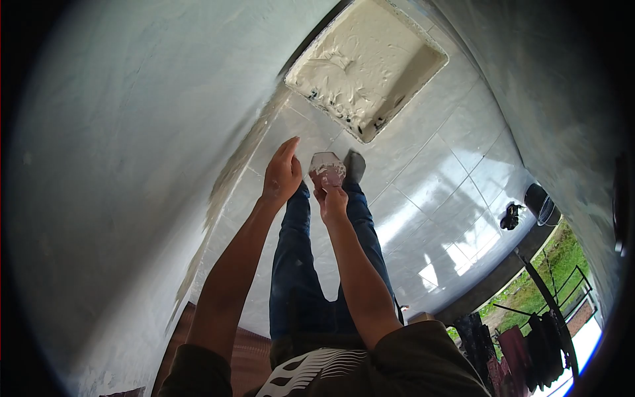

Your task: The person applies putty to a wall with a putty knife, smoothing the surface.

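Observation:
My right hand (333, 202) is closed around a putty knife (328, 173), its broad blade pointing away from me and smeared with pale paste. Beside it, my left hand (283, 175) is held up with fingers stretched out and nothing visible in it. The left hand is near the plastered wall (132, 145), apparently not touching it. Beyond both hands, a large rectangular tub (411, 90) sits on the floor, holding cream-coloured wet plaster (357, 56) with a few dark specks along its near edge.
Grey tiles cover the floor (430, 165), with sunlight patches to the right. A dark bucket (539, 202) and a small black object (510, 216) stand near an opening. Clothes (516, 347) hang outside by a railing. Another wall (555, 86) rises on the right.

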Demonstrator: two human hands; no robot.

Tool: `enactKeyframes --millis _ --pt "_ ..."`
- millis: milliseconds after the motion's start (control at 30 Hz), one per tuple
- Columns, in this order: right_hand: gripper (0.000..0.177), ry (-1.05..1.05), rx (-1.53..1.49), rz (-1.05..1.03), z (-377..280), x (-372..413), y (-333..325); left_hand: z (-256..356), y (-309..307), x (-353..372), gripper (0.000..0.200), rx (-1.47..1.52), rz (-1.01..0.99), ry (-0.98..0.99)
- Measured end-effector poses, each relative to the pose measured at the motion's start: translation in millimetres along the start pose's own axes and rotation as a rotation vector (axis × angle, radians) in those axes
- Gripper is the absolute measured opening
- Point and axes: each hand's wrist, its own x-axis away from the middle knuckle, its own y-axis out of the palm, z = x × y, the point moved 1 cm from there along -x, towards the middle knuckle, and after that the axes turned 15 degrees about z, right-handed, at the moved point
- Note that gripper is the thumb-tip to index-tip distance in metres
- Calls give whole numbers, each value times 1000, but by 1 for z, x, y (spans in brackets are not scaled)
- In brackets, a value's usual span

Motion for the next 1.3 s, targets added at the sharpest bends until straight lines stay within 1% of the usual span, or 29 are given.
enactKeyframes --millis 67,100,167,233,300,367,433,500,533,633,767,833,967,1033,1100,1167,1233,1300 --pt "12 -443 874 -27 -24 24 -8 1 1 -3 42 6 9 12" --pt "12 -439 877 -26 -39 34 -6 1 0 -3 42 9 17 18" --pt "11 -1218 1090 -161 -83 58 -3 3 -2 -3 42 14 7 -8" --pt "13 -1685 1179 -193 -130 64 10 3 -2 -4 42 22 5 -27" --pt "16 -1806 1279 -205 -160 57 25 1 -1 -3 42 5 4 -27" --pt "20 -1920 1392 -256 -177 42 39 -1 2 0 42 14 5 -23" --pt "21 -1901 1435 -268 -180 32 52 0 1 2 42 14 6 -19" --pt "19 -1962 1467 -302 -177 24 62 1 2 5 42 9 10 -15" --pt "16 -1890 1549 -327 -178 25 67 1 1 6 42 7 9 -18" --pt "14 -1916 1577 -379 -175 20 83 1 -1 7 42 -1 -2 -26" --pt "15 -1884 1649 -415 -184 28 108 -1 1 9 42 -9 6 -4" --pt "12 -1801 1723 -452 -181 32 118 -2 -2 8 42 -19 15 6" --pt "13 -1826 1659 -452 -166 17 125 1 0 6 42 -10 2 -1" --pt "16 -1827 1785 -381 -168 26 140 -1 -1 5 42 -15 -1 -2" --pt "16 -1795 1787 -412 -166 29 149 -1 0 4 41 -24 3 0" --pt "18 -1787 1884 -472 -158 26 152 -1 -1 6 42 -21 -4 0" --pt "17 -1813 1873 -505 -160 25 162 -2 1 5 42 -16 -7 7" --pt "19 -1755 1791 -506 -169 26 172 -4 1 6 42 -36 -11 -1"
